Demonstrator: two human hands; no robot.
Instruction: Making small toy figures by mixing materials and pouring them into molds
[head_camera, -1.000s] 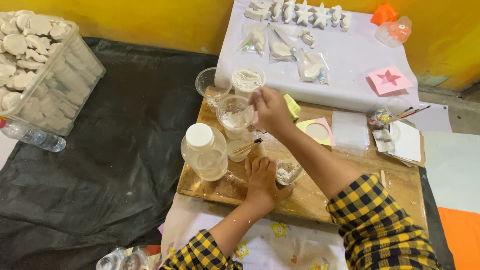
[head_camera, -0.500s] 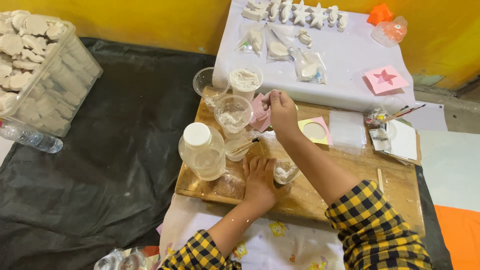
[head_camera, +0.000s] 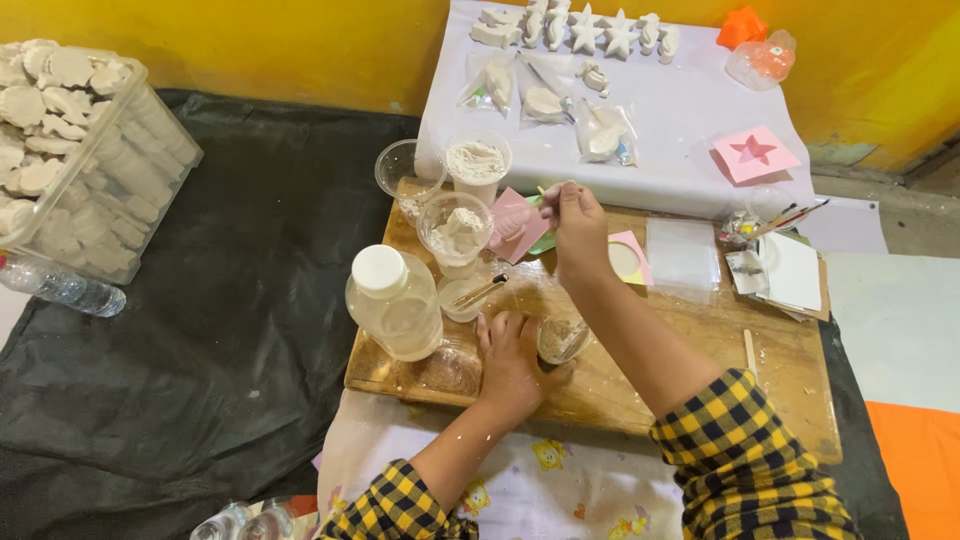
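Your right hand (head_camera: 575, 222) is now hovering near the far edge of the wooden counter (head_camera: 700, 340), having drawn back from the powder-filled cup (head_camera: 455, 232) it was reaching over a second ago. Its fingers are pinching together on a thin tool, too small to identify. Your left hand (head_camera: 510, 360) is staying put, its fingers curling around the side of a small clear cup (head_camera: 562, 338) near the counter's front edge; whether they are gripping it is unclear. A capped clear bottle (head_camera: 395, 303) is standing at the near left corner. A pink card (head_camera: 516, 224) is lying just beside the right hand. On the white sheet (head_camera: 680, 140) beyond, clear bags (head_camera: 603, 133) are holding pale plaster shapes, with a pink square package (head_camera: 756, 153) at its right edge.
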